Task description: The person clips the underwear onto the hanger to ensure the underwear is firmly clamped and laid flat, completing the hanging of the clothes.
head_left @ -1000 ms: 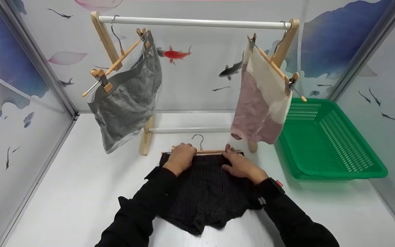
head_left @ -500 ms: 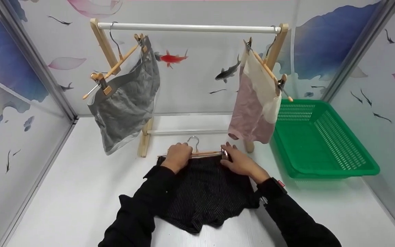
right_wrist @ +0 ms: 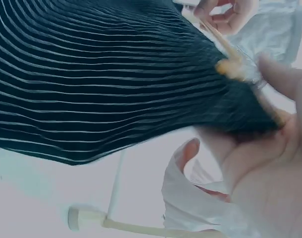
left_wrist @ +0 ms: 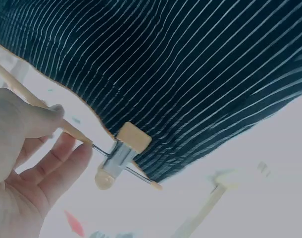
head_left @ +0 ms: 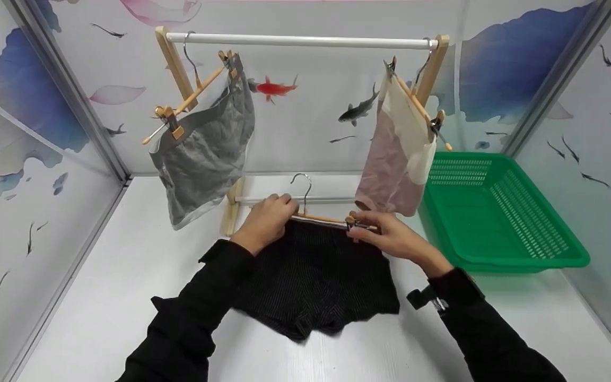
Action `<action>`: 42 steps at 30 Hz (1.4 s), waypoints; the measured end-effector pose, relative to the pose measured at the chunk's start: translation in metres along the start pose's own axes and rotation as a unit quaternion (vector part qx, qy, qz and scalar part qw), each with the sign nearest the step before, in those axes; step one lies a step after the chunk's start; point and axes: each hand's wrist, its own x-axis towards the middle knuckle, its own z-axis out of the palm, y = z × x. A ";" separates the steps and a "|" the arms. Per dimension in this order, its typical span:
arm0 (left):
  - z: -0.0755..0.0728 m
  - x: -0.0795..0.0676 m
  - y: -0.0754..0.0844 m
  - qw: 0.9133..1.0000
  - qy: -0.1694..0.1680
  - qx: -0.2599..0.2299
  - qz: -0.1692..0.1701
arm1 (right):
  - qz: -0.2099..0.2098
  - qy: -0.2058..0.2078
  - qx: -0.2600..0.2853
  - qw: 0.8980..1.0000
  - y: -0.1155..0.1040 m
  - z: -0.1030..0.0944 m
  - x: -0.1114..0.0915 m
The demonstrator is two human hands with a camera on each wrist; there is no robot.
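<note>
Black pinstriped shorts (head_left: 321, 281) hang from a wooden clip hanger (head_left: 319, 218), its metal hook (head_left: 308, 191) pointing up. In the left wrist view, a clip (left_wrist: 120, 156) bites the waistband beside the bar's end. My left hand (head_left: 268, 220) pinches the wooden bar between thumb and fingers, left of the hook. At the other end my right hand (head_left: 390, 236) holds the hanger by its right clip (head_left: 351, 222), thumb in front. In the right wrist view, that clip (right_wrist: 235, 68) is blurred and some fingers are behind the cloth.
A rack with a white rail (head_left: 305, 40) stands at the back. Grey shorts (head_left: 204, 143) hang on its left, a pink and cream garment (head_left: 398, 154) on its right. A green basket (head_left: 528, 262) stands at the right on the white table (head_left: 125, 297).
Both hands have raised the hanger and the waistband up off the table, toward the rack. My right hand has shifted from lying over the right clip to gripping it. The head view has shifted slightly.
</note>
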 end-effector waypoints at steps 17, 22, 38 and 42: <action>-0.070 0.050 -0.010 0.980 0.186 -0.048 0.045 | -0.052 0.211 -0.035 0.975 -0.101 0.031 -0.017; -0.090 0.072 -0.002 0.948 0.237 -0.190 -0.091 | -0.075 0.257 -0.018 0.963 -0.127 0.030 -0.004; -0.140 0.126 -0.001 0.866 0.153 -0.419 -0.225 | -0.124 0.357 -0.023 0.926 -0.168 0.014 0.070; -0.143 0.133 -0.011 0.884 0.113 -0.405 -0.206 | -0.122 0.365 -0.026 0.923 -0.171 0.013 0.082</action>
